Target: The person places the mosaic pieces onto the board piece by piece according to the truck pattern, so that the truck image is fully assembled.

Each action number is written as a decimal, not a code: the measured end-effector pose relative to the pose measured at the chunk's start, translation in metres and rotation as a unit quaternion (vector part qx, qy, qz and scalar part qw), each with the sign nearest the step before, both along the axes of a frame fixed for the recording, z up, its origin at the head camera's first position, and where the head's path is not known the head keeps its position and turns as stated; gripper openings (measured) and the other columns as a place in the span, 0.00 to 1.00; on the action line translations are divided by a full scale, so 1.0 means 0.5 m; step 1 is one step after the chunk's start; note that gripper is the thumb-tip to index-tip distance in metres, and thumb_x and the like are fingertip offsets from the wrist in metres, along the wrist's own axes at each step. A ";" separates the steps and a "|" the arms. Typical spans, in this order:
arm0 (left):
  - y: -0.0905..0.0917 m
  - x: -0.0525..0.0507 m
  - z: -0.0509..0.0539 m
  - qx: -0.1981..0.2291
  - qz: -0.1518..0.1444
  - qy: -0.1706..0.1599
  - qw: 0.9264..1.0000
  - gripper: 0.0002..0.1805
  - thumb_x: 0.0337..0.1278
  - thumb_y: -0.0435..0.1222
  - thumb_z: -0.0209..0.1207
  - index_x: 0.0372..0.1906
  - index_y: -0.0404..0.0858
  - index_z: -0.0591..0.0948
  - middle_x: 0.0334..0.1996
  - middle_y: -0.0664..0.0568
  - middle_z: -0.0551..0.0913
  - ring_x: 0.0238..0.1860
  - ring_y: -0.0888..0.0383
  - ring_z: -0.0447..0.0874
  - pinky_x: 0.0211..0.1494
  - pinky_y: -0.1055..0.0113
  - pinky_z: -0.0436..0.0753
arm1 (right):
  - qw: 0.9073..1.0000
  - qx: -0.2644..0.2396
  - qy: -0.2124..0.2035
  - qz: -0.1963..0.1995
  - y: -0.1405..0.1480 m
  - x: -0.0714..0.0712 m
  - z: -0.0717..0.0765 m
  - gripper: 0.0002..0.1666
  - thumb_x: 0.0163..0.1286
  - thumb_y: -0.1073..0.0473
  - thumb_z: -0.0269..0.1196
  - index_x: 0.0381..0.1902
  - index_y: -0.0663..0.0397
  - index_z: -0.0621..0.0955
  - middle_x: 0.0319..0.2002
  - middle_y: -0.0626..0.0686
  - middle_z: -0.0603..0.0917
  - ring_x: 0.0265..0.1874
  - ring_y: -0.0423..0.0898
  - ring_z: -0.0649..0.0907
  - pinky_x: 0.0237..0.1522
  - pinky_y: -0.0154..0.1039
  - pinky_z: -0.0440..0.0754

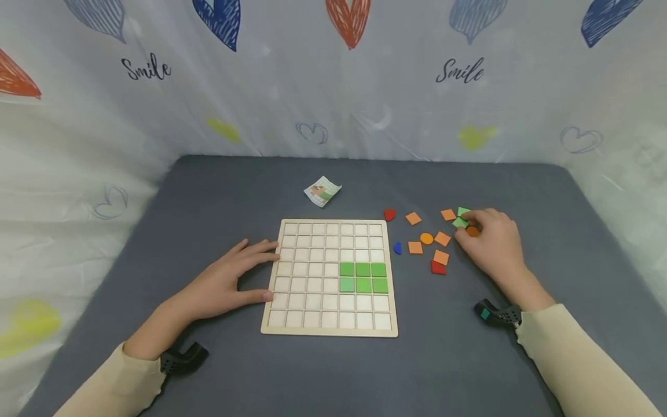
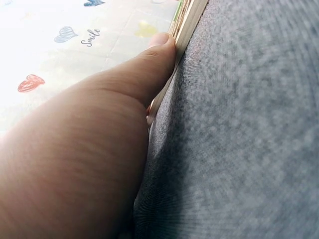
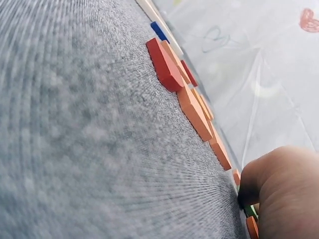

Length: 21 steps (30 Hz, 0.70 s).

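Six green tiles (image 1: 363, 270) sit in the board (image 1: 329, 332), 3 o'clock side; other cells unfilled, so probably early on. Loose orange tiles (image 1: 441, 257) left on the tabletop (image 1: 323, 376), 2 to 3 o'clock of board. Left hand (image 1: 224, 284) spread, touching board's 9 o'clock edge. Right hand (image 1: 492, 240) curled at loose green pieces (image 1: 460, 223); can't tell if pinching.

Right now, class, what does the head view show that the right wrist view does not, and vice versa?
Only the head view shows the left hand, the printed card and the green squares on the board.
Only the right wrist view shows the speckled grain of the tabletop, and the loose pieces nearly edge-on.
Both share the right hand, the blue piece and several orange pieces.
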State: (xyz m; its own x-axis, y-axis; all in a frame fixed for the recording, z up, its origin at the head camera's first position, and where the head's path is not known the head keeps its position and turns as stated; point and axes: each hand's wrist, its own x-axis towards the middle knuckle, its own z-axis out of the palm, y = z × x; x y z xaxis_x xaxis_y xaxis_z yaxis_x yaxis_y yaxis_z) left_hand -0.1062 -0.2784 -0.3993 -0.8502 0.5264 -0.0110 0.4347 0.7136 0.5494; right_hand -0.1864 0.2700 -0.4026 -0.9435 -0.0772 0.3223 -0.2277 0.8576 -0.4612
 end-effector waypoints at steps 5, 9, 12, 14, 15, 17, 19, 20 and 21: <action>-0.004 0.003 -0.002 -0.004 0.001 0.001 1.000 0.45 0.66 0.67 0.68 0.83 0.58 0.71 0.87 0.61 0.58 0.88 0.47 0.49 0.90 0.40 0.46 | 1.000 -0.018 0.011 0.013 -0.004 0.010 -0.005 0.20 0.68 0.63 0.67 0.55 0.68 0.88 0.49 0.68 0.86 0.47 0.66 0.79 0.48 0.64 0.74; -0.002 0.008 -0.003 -0.007 0.000 -0.003 1.000 0.45 0.66 0.68 0.66 0.83 0.58 0.70 0.87 0.63 0.57 0.88 0.45 0.47 0.89 0.39 0.49 | 0.999 -0.036 0.025 0.025 -0.006 0.022 -0.008 0.19 0.68 0.64 0.68 0.55 0.66 0.89 0.47 0.65 0.87 0.46 0.61 0.79 0.44 0.57 0.73; -0.001 0.009 0.000 -0.007 -0.001 0.001 1.000 0.45 0.67 0.68 0.66 0.83 0.57 0.71 0.87 0.62 0.58 0.88 0.45 0.48 0.89 0.38 0.49 | 0.997 -0.046 0.050 0.035 -0.011 0.022 -0.007 0.17 0.68 0.65 0.69 0.53 0.65 0.90 0.45 0.63 0.87 0.44 0.59 0.79 0.41 0.52 0.71; -0.001 0.006 0.002 -0.005 0.000 0.005 1.000 0.45 0.67 0.68 0.66 0.83 0.57 0.71 0.87 0.62 0.58 0.88 0.47 0.49 0.90 0.41 0.48 | 0.996 -0.048 0.067 0.038 -0.014 0.015 -0.002 0.17 0.68 0.65 0.69 0.53 0.65 0.90 0.45 0.64 0.87 0.43 0.59 0.79 0.40 0.51 0.71; 0.000 0.004 0.003 -0.004 0.000 0.006 1.000 0.45 0.67 0.68 0.66 0.83 0.56 0.71 0.87 0.62 0.58 0.88 0.48 0.50 0.90 0.42 0.47 | 0.995 -0.050 0.072 0.038 -0.015 0.012 0.001 0.16 0.69 0.65 0.69 0.52 0.66 0.90 0.45 0.64 0.87 0.43 0.59 0.79 0.40 0.51 0.70; -0.001 0.002 0.004 -0.003 -0.002 0.004 1.000 0.45 0.67 0.68 0.66 0.83 0.56 0.71 0.87 0.61 0.58 0.88 0.50 0.52 0.91 0.44 0.45 | 0.995 -0.052 0.077 0.035 -0.017 0.007 0.006 0.16 0.70 0.64 0.69 0.52 0.66 0.90 0.46 0.65 0.87 0.43 0.60 0.79 0.40 0.51 0.70; -0.002 -0.001 0.003 -0.004 -0.005 0.004 1.000 0.45 0.67 0.68 0.66 0.83 0.55 0.71 0.87 0.61 0.58 0.87 0.51 0.53 0.91 0.46 0.45 | 0.995 -0.056 0.080 0.034 -0.019 0.004 0.011 0.16 0.69 0.64 0.68 0.52 0.67 0.90 0.46 0.65 0.87 0.43 0.60 0.79 0.40 0.51 0.70; -0.002 -0.003 0.003 -0.004 -0.006 0.006 1.000 0.45 0.67 0.68 0.67 0.83 0.55 0.71 0.87 0.61 0.58 0.87 0.51 0.53 0.91 0.47 0.44 | 0.994 -0.058 0.085 0.034 -0.019 0.002 0.012 0.16 0.69 0.65 0.68 0.52 0.67 0.90 0.46 0.65 0.87 0.42 0.60 0.80 0.39 0.50 0.70; -0.002 -0.006 0.002 -0.003 -0.008 0.010 1.000 0.45 0.68 0.67 0.67 0.83 0.55 0.71 0.87 0.60 0.58 0.87 0.51 0.54 0.91 0.47 0.44 | 0.993 -0.061 0.092 0.035 -0.020 0.000 0.014 0.16 0.69 0.65 0.68 0.52 0.68 0.90 0.46 0.66 0.87 0.42 0.60 0.80 0.39 0.50 0.70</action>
